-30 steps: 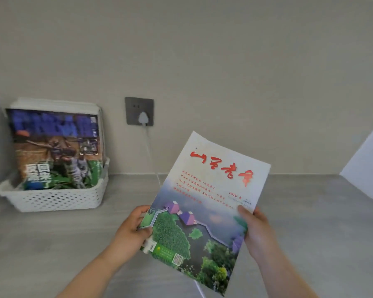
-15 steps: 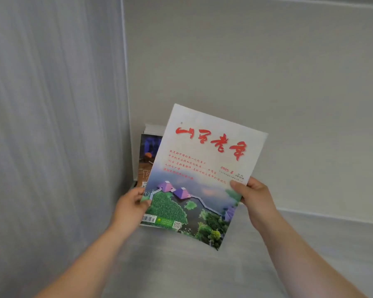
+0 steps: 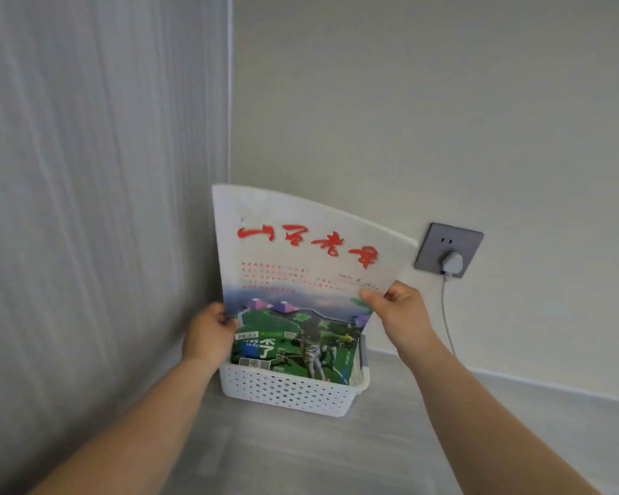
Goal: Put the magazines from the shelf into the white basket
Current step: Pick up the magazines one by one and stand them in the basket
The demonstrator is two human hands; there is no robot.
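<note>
A grey side panel [image 3: 86,209] meets the pale back wall [image 3: 444,119] in a corner above the grey surface [image 3: 336,451]. The held magazine [image 3: 301,251], its white cover printed with red characters, stands upright in that corner, covering the tops of the stored magazines [image 3: 301,355]. Its lower edge seems to dip just in front of them, though blur hides where it ends. The white basket [image 3: 286,391] sits on the surface against the panel. The left hand [image 3: 208,334] and right hand [image 3: 401,309] each pinch a side edge. A socket [image 3: 440,244] with a plug [image 3: 451,262] and cable [image 3: 444,309] lies just right. Half a second ago the magazine hid the basket and was tilted; now it is more upright.
</note>
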